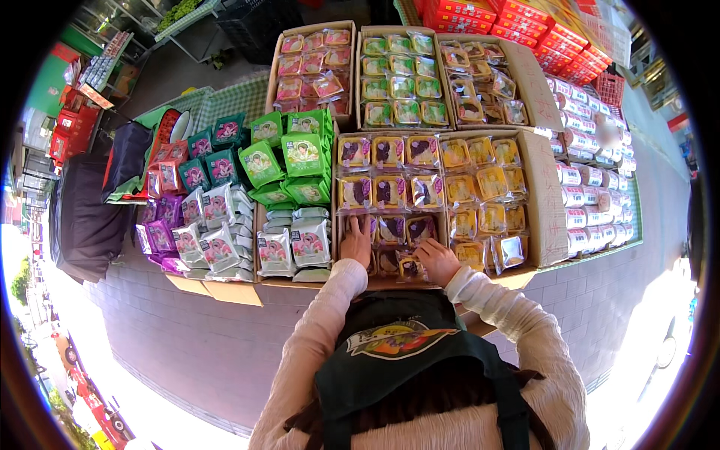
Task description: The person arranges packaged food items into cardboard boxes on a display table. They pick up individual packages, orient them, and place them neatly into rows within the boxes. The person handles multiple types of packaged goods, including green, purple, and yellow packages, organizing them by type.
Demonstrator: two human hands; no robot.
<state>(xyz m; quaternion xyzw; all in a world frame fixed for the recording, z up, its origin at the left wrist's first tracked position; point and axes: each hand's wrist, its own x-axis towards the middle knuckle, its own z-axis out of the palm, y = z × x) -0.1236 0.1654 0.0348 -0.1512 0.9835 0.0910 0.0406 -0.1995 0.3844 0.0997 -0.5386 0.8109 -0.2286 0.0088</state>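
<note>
My left hand (355, 243) reaches into the front left part of a cardboard box (336, 225) of clear-wrapped pastries with dark filling, its fingers pointing down among the packs. At the box's front right, my right hand (437, 260) has its fingertips at the edge of a wrapped pastry (412, 266), which sits tilted; whether they grip it cannot be told. The packs behind my hands, such as one pastry pack (388, 191), lie in rows and look higher than those in front. To the right is a box of yellow pastry packs (461, 191).
Green packs (306, 154), white packs (275, 253) and purple packs (160, 233) stand at the left. Boxes of pink packs (312, 62) and green-topped packs (402, 87) are behind. White cylindrical packs (590, 177) lie at the right, near an open cardboard flap (543, 197).
</note>
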